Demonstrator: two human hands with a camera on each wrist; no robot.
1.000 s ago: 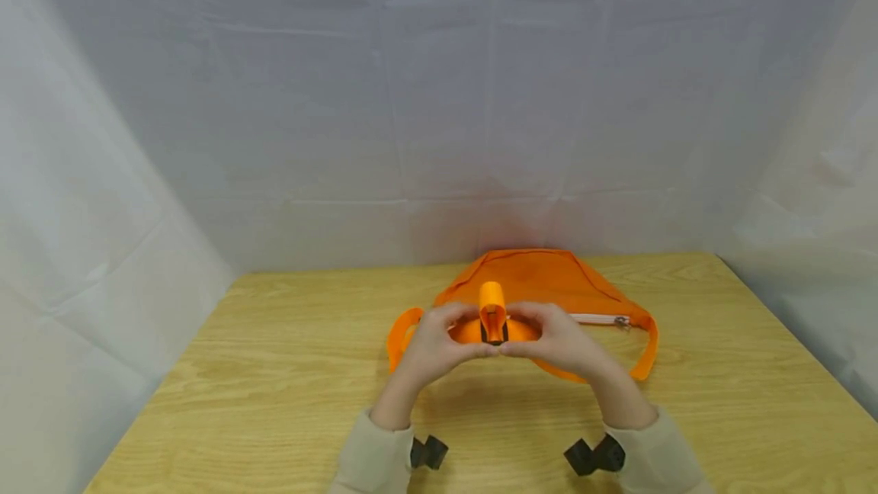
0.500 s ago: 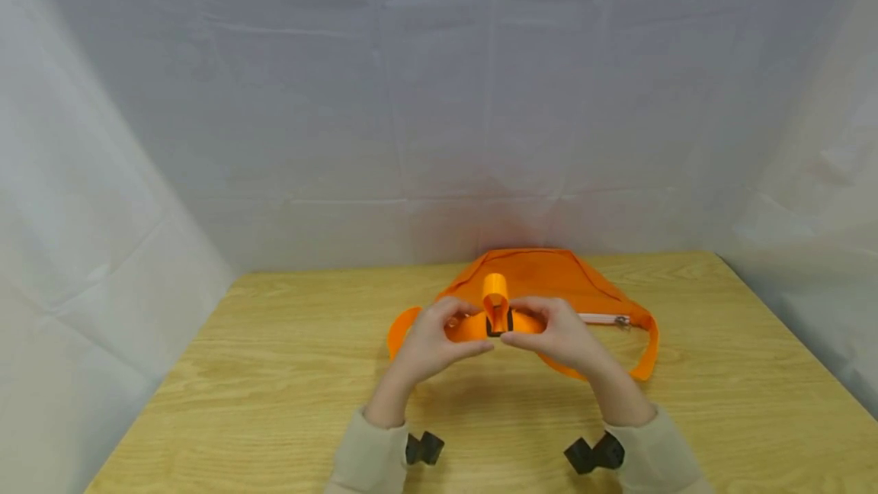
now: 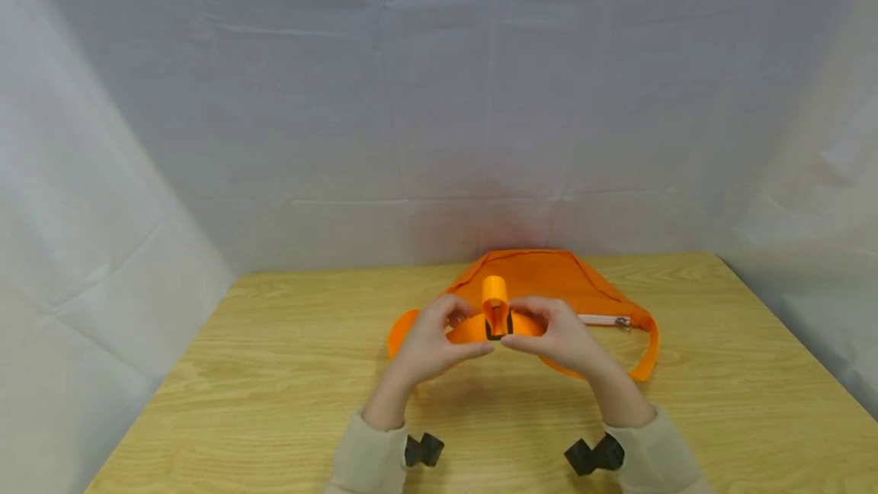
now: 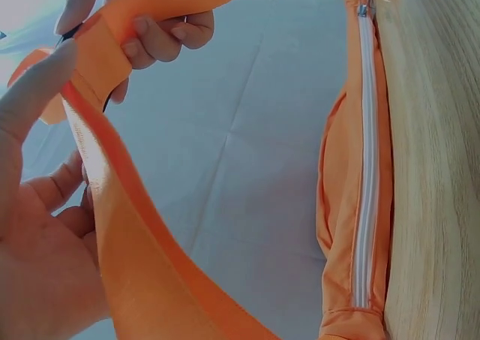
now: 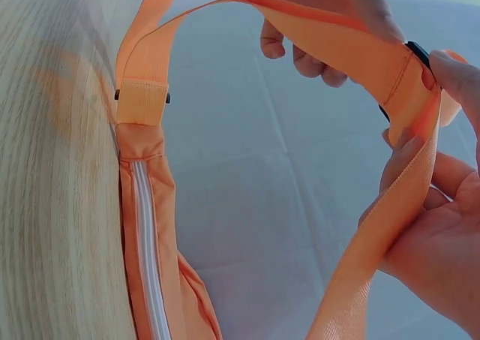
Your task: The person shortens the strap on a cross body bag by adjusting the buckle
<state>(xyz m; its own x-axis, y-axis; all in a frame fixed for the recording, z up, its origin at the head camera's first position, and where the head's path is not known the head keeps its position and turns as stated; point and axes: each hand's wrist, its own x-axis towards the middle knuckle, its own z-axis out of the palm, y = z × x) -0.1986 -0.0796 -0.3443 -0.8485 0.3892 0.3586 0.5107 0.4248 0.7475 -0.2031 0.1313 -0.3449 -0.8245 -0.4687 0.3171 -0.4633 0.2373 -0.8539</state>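
An orange waist bag [image 3: 528, 277] lies near the table's far edge, its white zipper [image 4: 365, 160] facing my hands. Its orange strap [image 5: 352, 272] is lifted off the tabletop. Where the strap passes through a black slider buckle [image 3: 490, 327], a loop of webbing [image 3: 494, 288] sticks up. My left hand [image 3: 428, 338] pinches the strap just left of the buckle between thumb and fingers. On the other side, my right hand [image 3: 565, 338] grips it the same way, thumb tip close to the buckle. Fingers partly cover the buckle in both wrist views.
The wooden table [image 3: 295, 372] extends on both sides of the bag. White sheeting [image 3: 439, 136] hangs behind and at the sides. A second strap end [image 3: 648, 353] curves down on the right. Dark wrist mounts [image 3: 594, 454] show at both sleeves.
Both hands have risen slightly with the strap. The thumb tips have moved a little apart, so more of the black buckle shows. The bag body stays in place.
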